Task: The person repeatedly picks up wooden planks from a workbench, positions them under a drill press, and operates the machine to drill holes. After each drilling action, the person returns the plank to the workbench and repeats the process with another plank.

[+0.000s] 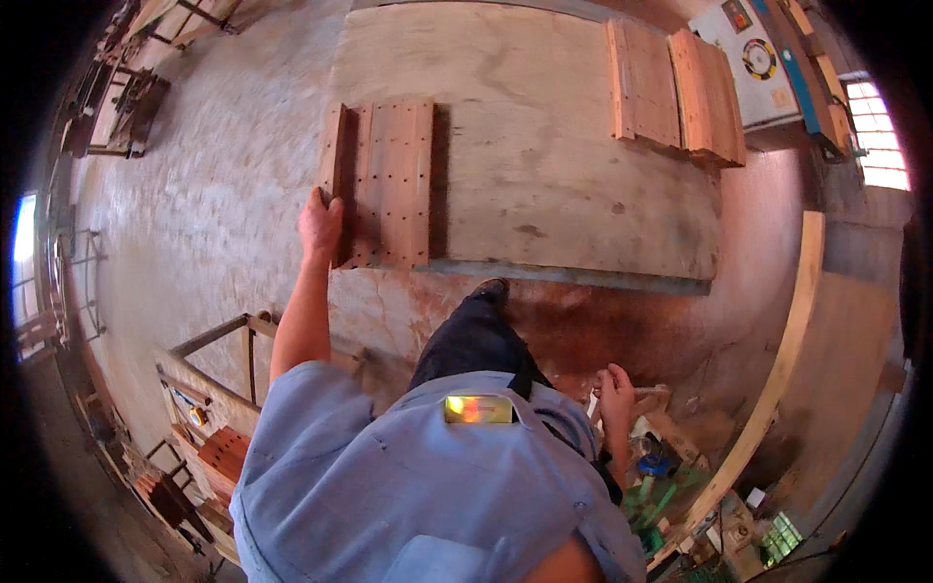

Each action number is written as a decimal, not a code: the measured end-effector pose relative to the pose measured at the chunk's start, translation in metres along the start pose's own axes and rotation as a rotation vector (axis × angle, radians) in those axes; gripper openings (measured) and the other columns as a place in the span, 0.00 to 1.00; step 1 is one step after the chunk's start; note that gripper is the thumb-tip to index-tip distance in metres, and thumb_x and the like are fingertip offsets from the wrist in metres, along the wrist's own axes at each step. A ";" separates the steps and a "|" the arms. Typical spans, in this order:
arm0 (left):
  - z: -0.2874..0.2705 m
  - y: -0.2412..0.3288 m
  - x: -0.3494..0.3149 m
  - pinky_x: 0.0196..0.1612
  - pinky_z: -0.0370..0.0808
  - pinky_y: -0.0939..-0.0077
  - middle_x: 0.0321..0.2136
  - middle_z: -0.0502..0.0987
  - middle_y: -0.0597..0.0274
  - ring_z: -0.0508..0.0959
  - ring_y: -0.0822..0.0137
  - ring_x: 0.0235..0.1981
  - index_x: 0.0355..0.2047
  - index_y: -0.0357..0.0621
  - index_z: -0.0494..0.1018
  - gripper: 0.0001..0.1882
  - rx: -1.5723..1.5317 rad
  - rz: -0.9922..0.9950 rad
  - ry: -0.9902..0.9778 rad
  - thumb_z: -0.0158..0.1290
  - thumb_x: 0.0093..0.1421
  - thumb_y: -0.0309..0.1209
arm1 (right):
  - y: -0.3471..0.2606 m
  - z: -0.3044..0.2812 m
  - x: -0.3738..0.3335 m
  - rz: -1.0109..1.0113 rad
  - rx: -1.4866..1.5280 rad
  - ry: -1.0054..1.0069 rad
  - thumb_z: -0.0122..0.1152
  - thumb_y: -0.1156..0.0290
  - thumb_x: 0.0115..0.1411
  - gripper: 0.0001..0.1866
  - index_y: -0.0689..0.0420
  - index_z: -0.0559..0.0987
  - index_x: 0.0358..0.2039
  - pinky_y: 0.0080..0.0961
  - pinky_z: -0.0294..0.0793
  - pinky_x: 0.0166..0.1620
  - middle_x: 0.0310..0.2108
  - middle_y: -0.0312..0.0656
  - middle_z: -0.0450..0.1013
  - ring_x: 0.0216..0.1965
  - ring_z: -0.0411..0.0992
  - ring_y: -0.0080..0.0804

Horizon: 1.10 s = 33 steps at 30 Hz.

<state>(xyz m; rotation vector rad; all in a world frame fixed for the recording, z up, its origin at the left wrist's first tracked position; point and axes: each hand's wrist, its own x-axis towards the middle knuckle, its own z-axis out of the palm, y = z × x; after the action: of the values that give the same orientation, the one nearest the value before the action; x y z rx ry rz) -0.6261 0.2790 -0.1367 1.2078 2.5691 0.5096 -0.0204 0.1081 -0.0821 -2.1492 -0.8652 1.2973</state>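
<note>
My left hand [321, 222] is closed round the near end of a narrow reddish wooden board [332, 146]. That board sits at the left edge of a large plywood sheet [573, 209]. Just right of it lies a row of similar boards [394, 180], side by side, with dark holes along them. My right hand [614, 391] hangs low beside my right hip, away from the boards. Its fingers are curled in; whether anything is in them is hidden.
Two stacks of wooden boards [644, 87] lie at the sheet's far right, near a white-topped machine table [753, 63]. A long timber [792, 360] runs down the right side. At the lower left stands a frame [209, 335] beside more drilled wood pieces [225, 452].
</note>
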 end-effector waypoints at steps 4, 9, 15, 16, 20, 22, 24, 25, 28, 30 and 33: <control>-0.025 0.025 -0.009 0.41 0.72 0.56 0.36 0.76 0.42 0.76 0.44 0.39 0.42 0.39 0.70 0.19 -0.153 -0.073 -0.152 0.53 0.54 0.39 | 0.040 -0.003 0.014 -0.115 -0.172 -0.010 0.56 0.70 0.60 0.17 0.64 0.71 0.48 0.19 0.72 0.31 0.33 0.40 0.74 0.29 0.71 0.22; -0.004 -0.001 0.000 0.43 0.72 0.58 0.38 0.77 0.45 0.76 0.47 0.40 0.47 0.38 0.69 0.22 0.002 0.047 -0.045 0.53 0.55 0.37 | 0.013 0.006 0.002 -0.065 -0.106 0.014 0.57 0.65 0.59 0.19 0.64 0.73 0.47 0.25 0.72 0.40 0.37 0.45 0.75 0.37 0.74 0.29; -0.012 0.007 -0.002 0.40 0.72 0.57 0.35 0.77 0.45 0.77 0.48 0.37 0.41 0.38 0.71 0.18 0.050 0.013 -0.059 0.54 0.54 0.37 | 0.032 0.007 -0.001 -0.119 -0.128 0.014 0.56 0.70 0.60 0.17 0.65 0.72 0.47 0.20 0.74 0.32 0.34 0.42 0.74 0.31 0.74 0.24; -0.015 0.016 -0.005 0.39 0.72 0.56 0.33 0.77 0.45 0.77 0.47 0.36 0.39 0.38 0.71 0.17 0.034 -0.012 -0.101 0.54 0.54 0.37 | 0.034 0.005 -0.002 -0.085 -0.118 0.028 0.55 0.70 0.60 0.17 0.65 0.72 0.47 0.20 0.74 0.32 0.34 0.42 0.74 0.30 0.74 0.24; -0.015 0.013 -0.004 0.39 0.70 0.54 0.33 0.75 0.44 0.75 0.43 0.36 0.39 0.40 0.68 0.17 0.073 0.067 -0.042 0.52 0.54 0.38 | 0.059 0.003 0.000 -0.002 0.023 0.000 0.55 0.70 0.60 0.16 0.64 0.73 0.46 0.19 0.74 0.31 0.33 0.41 0.74 0.28 0.74 0.24; -0.014 0.019 -0.003 0.44 0.70 0.55 0.38 0.76 0.43 0.75 0.43 0.42 0.45 0.40 0.68 0.22 0.083 -0.011 -0.028 0.53 0.53 0.39 | 0.054 0.002 -0.005 -0.031 -0.040 -0.035 0.55 0.70 0.60 0.16 0.64 0.72 0.47 0.18 0.73 0.31 0.33 0.41 0.74 0.28 0.73 0.24; -0.009 0.010 0.001 0.45 0.71 0.55 0.40 0.76 0.44 0.75 0.44 0.43 0.47 0.41 0.68 0.25 0.020 -0.050 -0.037 0.53 0.52 0.42 | 0.037 0.002 -0.010 -0.055 -0.031 -0.044 0.54 0.70 0.60 0.16 0.65 0.72 0.47 0.18 0.73 0.31 0.33 0.40 0.74 0.29 0.73 0.24; -0.008 0.007 0.001 0.45 0.71 0.55 0.40 0.76 0.44 0.75 0.44 0.43 0.48 0.41 0.68 0.26 0.028 -0.057 -0.015 0.53 0.52 0.43 | 0.029 0.005 -0.014 -0.058 0.011 -0.050 0.54 0.70 0.60 0.16 0.65 0.72 0.47 0.18 0.73 0.30 0.33 0.40 0.74 0.29 0.73 0.24; -0.009 0.002 -0.002 0.46 0.71 0.56 0.41 0.76 0.45 0.75 0.45 0.44 0.49 0.42 0.68 0.27 0.044 -0.063 0.003 0.53 0.52 0.45 | 0.019 0.003 -0.017 -0.032 0.036 -0.070 0.54 0.70 0.60 0.16 0.65 0.72 0.46 0.18 0.73 0.30 0.33 0.40 0.74 0.29 0.73 0.24; -0.006 0.004 -0.002 0.45 0.71 0.57 0.40 0.76 0.45 0.75 0.45 0.43 0.48 0.42 0.69 0.26 0.033 -0.041 0.028 0.52 0.53 0.45 | 0.020 0.001 -0.017 -0.002 0.042 -0.070 0.54 0.70 0.60 0.16 0.65 0.72 0.46 0.18 0.73 0.30 0.33 0.40 0.74 0.29 0.73 0.24; -0.011 0.024 0.000 0.43 0.71 0.56 0.37 0.76 0.45 0.75 0.45 0.40 0.45 0.41 0.69 0.24 0.044 -0.061 -0.066 0.53 0.54 0.45 | 0.039 0.003 -0.014 -0.029 -0.011 -0.052 0.55 0.70 0.60 0.15 0.64 0.73 0.46 0.18 0.73 0.29 0.33 0.39 0.73 0.28 0.73 0.23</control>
<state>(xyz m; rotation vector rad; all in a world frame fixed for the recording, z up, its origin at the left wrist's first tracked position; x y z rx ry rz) -0.6135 0.2907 -0.1165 1.1371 2.5648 0.3960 -0.0173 0.0716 -0.1017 -2.1123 -0.9223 1.3419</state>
